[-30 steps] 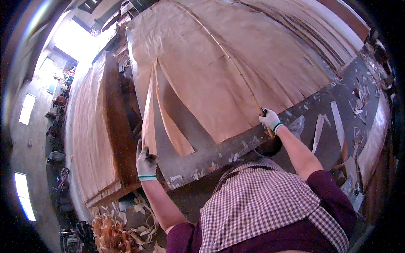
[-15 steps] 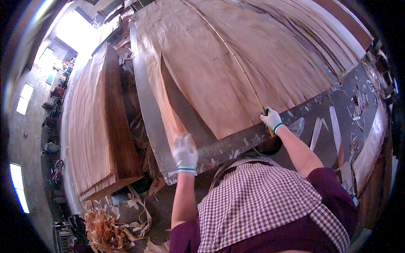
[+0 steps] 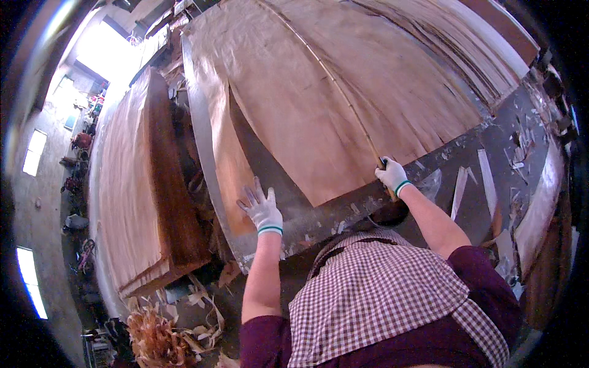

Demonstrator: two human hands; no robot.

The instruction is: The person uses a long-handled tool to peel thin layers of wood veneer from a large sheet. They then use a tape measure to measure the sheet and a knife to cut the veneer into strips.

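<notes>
Head view: left hand (image 3: 262,208), fingers spread, lies flat on the veneer strip (image 3: 230,162) at 8 o'clock, while right hand (image 3: 391,176) is clenched around the stick (image 3: 331,80) at 4 o'clock of the veneer sheet (image 3: 343,92).

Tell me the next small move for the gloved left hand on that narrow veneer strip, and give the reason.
Probably slide the narrow veneer strip sideways toward the large veneer sheet. The left hand lies flat and open on the strip's near end, a dark wedge of bare table shows between strip and sheet, and the right hand grips a long thin stick lying across the sheet.
</notes>
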